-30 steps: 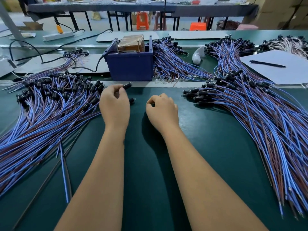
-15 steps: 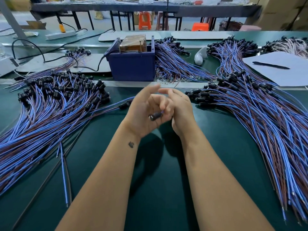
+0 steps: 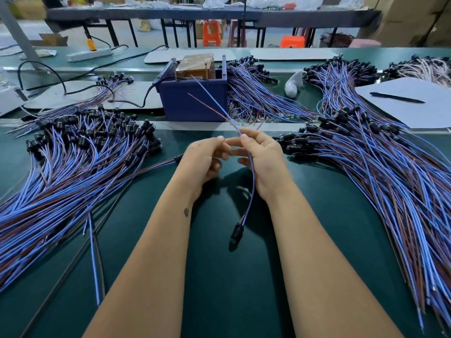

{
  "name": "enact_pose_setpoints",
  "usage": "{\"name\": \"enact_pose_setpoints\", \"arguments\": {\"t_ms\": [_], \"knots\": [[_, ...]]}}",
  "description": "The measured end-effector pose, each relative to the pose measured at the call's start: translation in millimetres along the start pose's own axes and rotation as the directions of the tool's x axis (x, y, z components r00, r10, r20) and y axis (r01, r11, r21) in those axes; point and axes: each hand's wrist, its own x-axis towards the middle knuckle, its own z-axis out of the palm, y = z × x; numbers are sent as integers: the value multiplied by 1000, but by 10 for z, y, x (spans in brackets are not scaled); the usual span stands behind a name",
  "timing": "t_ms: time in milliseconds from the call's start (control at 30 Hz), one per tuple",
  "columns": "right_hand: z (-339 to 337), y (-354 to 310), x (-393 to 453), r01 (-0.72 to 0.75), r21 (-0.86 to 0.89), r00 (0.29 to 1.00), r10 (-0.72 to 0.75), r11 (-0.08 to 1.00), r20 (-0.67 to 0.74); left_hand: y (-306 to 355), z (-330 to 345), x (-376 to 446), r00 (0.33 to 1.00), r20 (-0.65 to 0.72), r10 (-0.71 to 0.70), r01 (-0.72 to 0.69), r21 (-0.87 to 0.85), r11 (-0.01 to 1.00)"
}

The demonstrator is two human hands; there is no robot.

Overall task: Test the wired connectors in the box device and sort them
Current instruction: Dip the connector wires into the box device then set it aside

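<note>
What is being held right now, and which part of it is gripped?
The right hand pinches one wired connector by its blue and brown wires, near the free ends; the black plug hangs below. The left hand holds nothing visible.

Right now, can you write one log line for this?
right hand: pinching wire | left hand: beside it | connector: dangling | box device: untouched

A bare lane of green surface [image 3: 219, 289] runs up the middle, from the near edge to the blue box device [image 3: 195, 103] standing at its far end. The left wire pile [image 3: 61, 181] and the right wire pile [image 3: 378, 181] hem the lane on either side. Loose stray wires [image 3: 94, 259] cross the near-left part. Far right, a paper sheet [image 3: 415, 111] with a pen [image 3: 396, 97] covers the surface.
</note>
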Motion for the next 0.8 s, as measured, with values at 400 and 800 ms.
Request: {"name": "enact_pose_setpoints", "arguments": {"t_ms": [400, 800], "knots": [[149, 95, -51, 105, -405, 994, -108, 908, 17, -70, -3, 27, 950, -197, 243, -224, 113, 968], [103, 60, -32, 68, -288, 971, -129, 955, -201, -55, -99, 76, 924, -318, 213, -174, 146, 974]]}}
